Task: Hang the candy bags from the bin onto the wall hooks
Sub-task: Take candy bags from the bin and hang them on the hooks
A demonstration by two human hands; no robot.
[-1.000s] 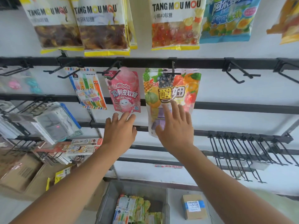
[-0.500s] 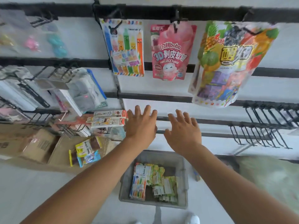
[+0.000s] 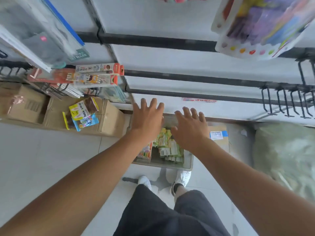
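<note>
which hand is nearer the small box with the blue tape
Right. The right hand hovers over the bin beside the small box; the left hand is farther off, across the bin.

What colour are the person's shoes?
White, best seen in the head view: the shoes stand beside the bin.

Bright even daylight, motion blur, wide-angle edge distortion

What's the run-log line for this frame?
phase: reach down to bin | left hand: open, empty | right hand: open, empty | candy bags: in bin | fruit bag: hung
</note>
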